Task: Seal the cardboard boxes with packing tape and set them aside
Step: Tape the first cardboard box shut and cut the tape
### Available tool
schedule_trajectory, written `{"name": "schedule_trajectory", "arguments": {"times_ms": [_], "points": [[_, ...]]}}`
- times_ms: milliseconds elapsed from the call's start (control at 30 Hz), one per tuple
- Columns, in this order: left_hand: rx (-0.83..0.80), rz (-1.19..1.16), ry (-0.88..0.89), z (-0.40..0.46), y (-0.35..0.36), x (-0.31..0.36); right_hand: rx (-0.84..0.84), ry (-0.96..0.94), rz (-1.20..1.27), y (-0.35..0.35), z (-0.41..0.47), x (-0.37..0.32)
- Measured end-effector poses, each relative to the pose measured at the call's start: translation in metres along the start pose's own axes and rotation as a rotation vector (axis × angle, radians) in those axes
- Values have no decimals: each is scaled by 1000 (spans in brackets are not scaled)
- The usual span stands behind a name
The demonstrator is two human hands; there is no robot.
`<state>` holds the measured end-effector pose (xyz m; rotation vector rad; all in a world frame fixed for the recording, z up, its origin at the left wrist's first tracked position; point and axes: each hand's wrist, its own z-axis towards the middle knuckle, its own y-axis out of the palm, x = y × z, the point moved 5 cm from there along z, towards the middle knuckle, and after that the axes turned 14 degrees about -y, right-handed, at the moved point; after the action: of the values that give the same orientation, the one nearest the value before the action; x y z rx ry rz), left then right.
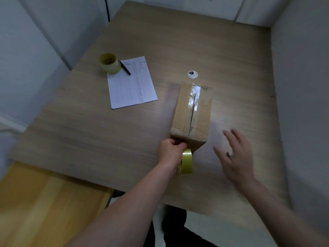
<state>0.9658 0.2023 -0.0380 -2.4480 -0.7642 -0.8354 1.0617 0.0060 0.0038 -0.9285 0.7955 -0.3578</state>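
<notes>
A brown cardboard box (191, 114) is seen lying lengthwise on the table, its closed top flaps covered along the seam by clear tape. A yellowish tape roll (187, 160) is held upright at its near end, seemingly attached.

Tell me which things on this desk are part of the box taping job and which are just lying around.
In use: cardboard box; tape roll gripped by the left hand; right hand, open beside the box.

Lying about: second tape roll; printed sheet; black pen; desk cable grommet.
</notes>
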Motion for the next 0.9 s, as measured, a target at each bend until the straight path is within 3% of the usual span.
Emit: {"name": "schedule_trajectory", "arguments": {"times_ms": [100,200,367,733,833,900], "points": [[-23,-24,-5,1,2,0,-39,-340,-14,13,46,-56],[-22,-2,26,0,1,4,-137,-389,-47,40,58,-62],[1,182,62,4,-6,-4,-58,-471,-64,43,63,-56],[-227,159,258,-18,-24,14,-139,-364,36,41,64,-54],[-194,155,313,-28,-33,23,-235,-291,172,32,69,-50],[-195,112,332,-35,-36,30,-160,-151,338,16,73,-48]]}}
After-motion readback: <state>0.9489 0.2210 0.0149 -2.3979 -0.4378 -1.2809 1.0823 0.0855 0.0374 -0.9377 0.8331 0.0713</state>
